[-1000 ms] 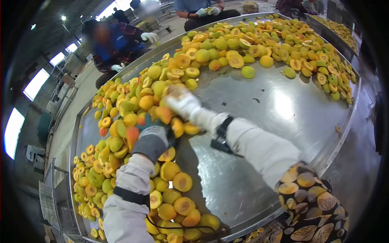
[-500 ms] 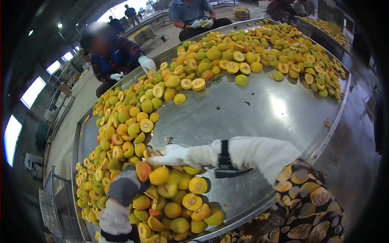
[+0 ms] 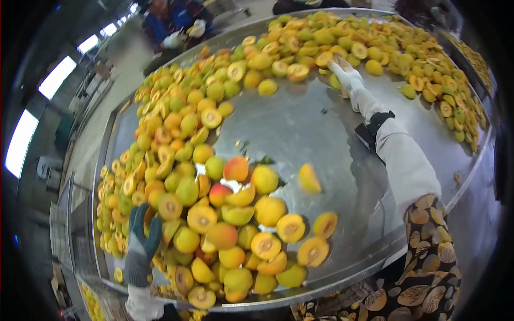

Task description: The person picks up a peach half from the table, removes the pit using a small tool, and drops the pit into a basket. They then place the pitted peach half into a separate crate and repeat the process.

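Note:
Halved yellow and green fruit [image 3: 266, 246] lies heaped on a metal table [image 3: 300, 134]. My left hand [image 3: 143, 235], in a grey and dark green glove, rests against the near left heap with its fingers apart and nothing held. Stretched far across the table, my right hand [image 3: 342, 72] wears a white glove and reaches the back pile of fruit; its fingertips are blurred and whatever is between them cannot be made out. One half fruit [image 3: 309, 178] lies apart near the middle, slightly blurred.
Across the table at upper left, a person's gloved hands [image 3: 184, 35] hold something small. Another person's dark-clothed legs [image 3: 308, 5] show at the far edge. The table's raised metal rim [image 3: 369, 262] runs along the near side. A crate [image 3: 101, 299] stands at lower left.
My right hand has moved from the near heap to the back pile. My left hand has shifted left and spread its fingers. Near fruit has spread rightward, and the view has tilted downward.

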Available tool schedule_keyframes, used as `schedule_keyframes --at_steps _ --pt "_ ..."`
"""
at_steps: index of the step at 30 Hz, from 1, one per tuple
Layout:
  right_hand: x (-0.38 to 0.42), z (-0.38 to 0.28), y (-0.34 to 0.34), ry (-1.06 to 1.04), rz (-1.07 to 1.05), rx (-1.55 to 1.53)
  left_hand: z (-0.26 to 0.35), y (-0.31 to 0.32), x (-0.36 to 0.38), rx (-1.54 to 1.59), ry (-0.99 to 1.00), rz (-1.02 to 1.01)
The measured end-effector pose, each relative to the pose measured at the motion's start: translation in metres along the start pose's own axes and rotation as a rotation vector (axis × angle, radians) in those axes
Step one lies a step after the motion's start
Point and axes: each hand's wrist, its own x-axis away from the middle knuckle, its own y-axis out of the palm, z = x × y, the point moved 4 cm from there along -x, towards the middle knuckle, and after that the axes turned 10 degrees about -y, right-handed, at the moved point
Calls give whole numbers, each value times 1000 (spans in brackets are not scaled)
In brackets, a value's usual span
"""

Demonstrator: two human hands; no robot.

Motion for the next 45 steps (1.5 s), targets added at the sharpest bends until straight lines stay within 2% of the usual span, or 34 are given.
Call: schedule_keyframes --at_steps 1,2,3,4,6,8,10,11,12,14,15,18,19,22,23,26,28,29,30,31,32,33,34,35,36,37,38,39,40,41,42,45 --pt "2 7 43 12 -76 -48 11 2 0 -26 16 3" --pt "9 -11 82 27 -152 -96 23 0 2 78 -46 -44" --pt "40 -54 116 -60 -273 -206 23 1 3 11 -49 -50" --pt "72 -94 149 -247 -405 -161 20 1 4 2 -39 -23" --pt "140 -180 206 -644 -630 -136 32 -9 5 27 -148 -80" --pt "190 -248 214 -84 -679 -481 76 -32 7 -61 91 159" --pt "213 -255 231 -103 -621 -583 98 -30 -13 11 132 103" --pt "221 -268 217 -192 -645 -497 100 -17 -29 -100 169 49" --pt "225 -278 208 -193 -767 -402 103 -7 -40 -210 210 -7" --pt "224 -292 182 -59 -974 -323 118 -8 -50 -376 97 -131" --pt "220 -294 167 -43 -1004 -359 122 -8 -51 -465 47 -197" --pt "198 -284 95 46 -1037 -314 113 -9 -35 -411 18 -129" --pt "197 -279 61 159 -981 -281 114 -14 -27 -447 -50 -166" --pt "217 -231 -10 133 -894 -132 88 -12 -15 -402 -145 -278" --pt "230 -219 -22 171 -866 -104 78 -15 -7 -335 -90 -118" --pt "271 -219 -8 122 -729 -338 67 -25 13 -161 -203 -137" --pt "292 -258 23 112 -912 -160 60 -17 18 -132 -163 -164" --pt "299 -279 35 83 -885 -166 56 -15 20 -44 -144 -182" --pt "299 -292 39 48 -858 -177 29 10 17 54 -72 -105" --pt "286 -293 33 84 -850 -181 39 -2 25 40 -70 -103" --pt "265 -291 29 115 -840 -183 36 -5 31 229 -30 -71" --pt "242 -260 26 34 -603 -196 32 -9 35 346 -78 -64" --pt "210 -181 54 172 -428 -798 47 -26 49 521 -393 -71" --pt "172 -200 -4 88 -343 -301 10 -14 44 536 -306 30" --pt "136 -158 -28 115 -243 -263 -5 -17 50 650 -367 4" --pt "102 -117 -53 64 -94 -336 38 -39 79 1003 -207 164" --pt "87 -77 -58 -31 -28 56 29 -37 84 550 82 347" --pt "70 -68 -98 294 93 -42 13 -24 98 328 155 339" --pt "55 -47 -124 411 170 -43 12 -19 110 115 238 348" --pt "42 -27 -151 526 254 -50 7 -15 123 129 177 391" --pt "28 -4 -149 423 294 42 25 -19 129 184 76 430" --pt "28 -47 -76 615 272 -392 55 -30 149 246 -72 510"
